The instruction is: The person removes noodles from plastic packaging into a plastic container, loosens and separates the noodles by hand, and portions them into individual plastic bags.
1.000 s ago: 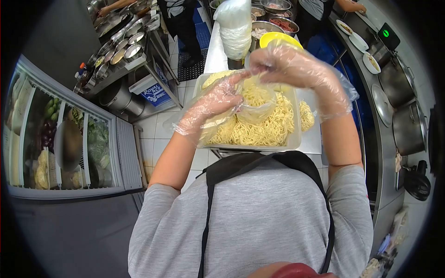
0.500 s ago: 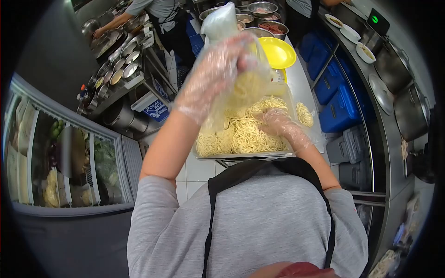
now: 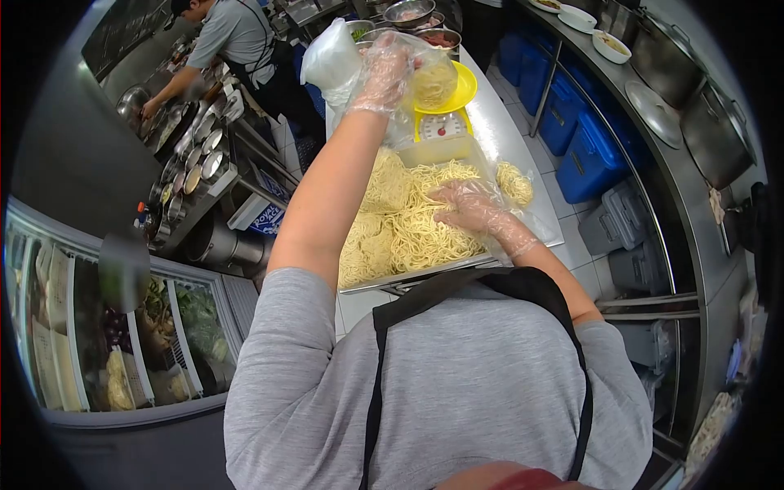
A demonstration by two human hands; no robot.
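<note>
Over the round yellow plate (image 3: 465, 91) at the far part of the tub, the left hand (image 3: 385, 73), in a clear plastic glove, is closed, its fingers curled on the gathered plastic of a clear bag of pale yellow noodles (image 3: 435, 84). The bag overlaps the plate in view; whether it rests on it I cannot tell. The right hand (image 3: 469, 206), gloved likewise, lies palm down with fingers partly spread and a little bent, their tips among the loose pale yellow noodles (image 3: 433, 237); whether it grips any strands is hidden. Those noodles fill the rectangular, translucent plastic tub (image 3: 445, 149), loose strands in the middle and right, tighter blocks along the left. Just beyond the tub, the plate sits on a yellow scale with a white dial (image 3: 441, 126). To the tub's right, on the stainless-steel table (image 3: 506, 122), lies a small clear-wrapped bundle of noodles (image 3: 514, 184). Behind the left hand stands a bulky white plastic bag (image 3: 331, 61), and farther back, round stainless-steel bowls (image 3: 411, 24) hold pinkish and red food. On the right-hand counter, white oval dishes (image 3: 606, 55) contain food.
</note>
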